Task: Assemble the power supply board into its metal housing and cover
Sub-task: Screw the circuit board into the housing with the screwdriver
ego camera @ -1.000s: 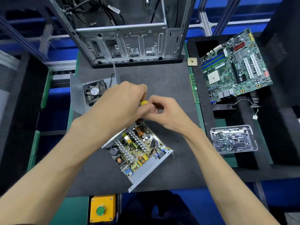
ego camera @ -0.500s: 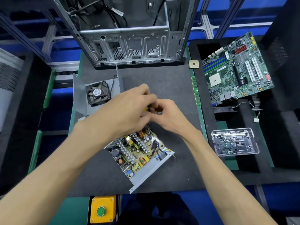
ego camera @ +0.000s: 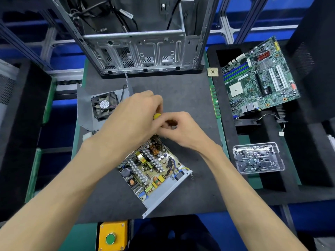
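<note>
The power supply board (ego camera: 151,164) lies in its grey metal housing (ego camera: 166,193) on the dark mat, turned diagonally. My left hand (ego camera: 132,122) is closed around a screwdriver whose yellow handle tip (ego camera: 156,116) shows between the fingers, above the housing's far corner. My right hand (ego camera: 178,130) touches it from the right, fingers pinched near the tool; what they pinch is hidden. The grey metal cover (ego camera: 85,109) with a black fan (ego camera: 104,105) lies to the left behind my left hand.
An open computer case (ego camera: 143,51) stands at the back of the mat. A motherboard (ego camera: 259,78) lies at the right, with a clear tray of screws (ego camera: 258,157) below it. A RAM stick (ego camera: 215,101) lies along the mat's right edge. A yellow button box (ego camera: 112,236) sits at the front.
Both hands stay together over the housing's far corner, with small finger movements; the yellow handle tip shows again after being mostly covered. The view shifted slightly.
</note>
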A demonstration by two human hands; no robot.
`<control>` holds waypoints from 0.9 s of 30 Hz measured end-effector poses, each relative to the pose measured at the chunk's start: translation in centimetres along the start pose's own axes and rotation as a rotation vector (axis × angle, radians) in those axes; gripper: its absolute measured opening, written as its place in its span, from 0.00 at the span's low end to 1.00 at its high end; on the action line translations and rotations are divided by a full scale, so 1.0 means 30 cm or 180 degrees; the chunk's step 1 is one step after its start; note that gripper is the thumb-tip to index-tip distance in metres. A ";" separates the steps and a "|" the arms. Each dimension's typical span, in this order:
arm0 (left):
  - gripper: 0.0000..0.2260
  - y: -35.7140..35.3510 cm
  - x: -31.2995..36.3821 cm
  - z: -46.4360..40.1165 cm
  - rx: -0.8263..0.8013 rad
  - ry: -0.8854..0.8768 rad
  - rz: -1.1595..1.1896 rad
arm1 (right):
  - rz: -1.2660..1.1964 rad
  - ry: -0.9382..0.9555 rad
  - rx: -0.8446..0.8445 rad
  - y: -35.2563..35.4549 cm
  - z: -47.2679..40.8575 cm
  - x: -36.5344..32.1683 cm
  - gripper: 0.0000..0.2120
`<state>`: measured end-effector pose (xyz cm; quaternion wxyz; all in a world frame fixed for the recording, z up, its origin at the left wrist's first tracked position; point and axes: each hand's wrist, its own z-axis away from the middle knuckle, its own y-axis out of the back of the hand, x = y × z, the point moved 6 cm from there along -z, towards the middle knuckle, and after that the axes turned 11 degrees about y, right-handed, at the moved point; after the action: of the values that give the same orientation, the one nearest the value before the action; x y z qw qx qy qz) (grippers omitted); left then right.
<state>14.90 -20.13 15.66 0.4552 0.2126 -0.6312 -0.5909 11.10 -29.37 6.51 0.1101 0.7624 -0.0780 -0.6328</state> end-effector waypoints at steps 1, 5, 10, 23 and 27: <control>0.04 -0.002 0.002 -0.004 -0.0150 -0.0125 0.0065 | 0.0024 -0.0028 0.0020 -0.001 0.000 0.003 0.06; 0.09 -0.015 0.035 0.008 -0.0526 -0.0564 0.0017 | 0.0011 -0.0088 0.0101 0.006 0.005 0.005 0.09; 0.06 0.000 0.001 -0.007 -0.0163 -0.0108 0.0004 | 0.0006 -0.0051 0.0040 -0.001 0.003 0.015 0.05; 0.11 -0.017 0.022 0.006 -0.0344 -0.0285 -0.0196 | 0.0250 -0.0200 0.0014 -0.004 0.003 0.031 0.05; 0.06 -0.021 0.007 -0.004 -0.0448 -0.0250 -0.0178 | 0.0190 -0.0203 0.0057 -0.002 0.001 0.021 0.06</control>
<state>14.73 -20.50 15.12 0.4273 0.1742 -0.5992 -0.6542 11.20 -29.48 5.88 0.1197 0.7402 -0.1098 -0.6525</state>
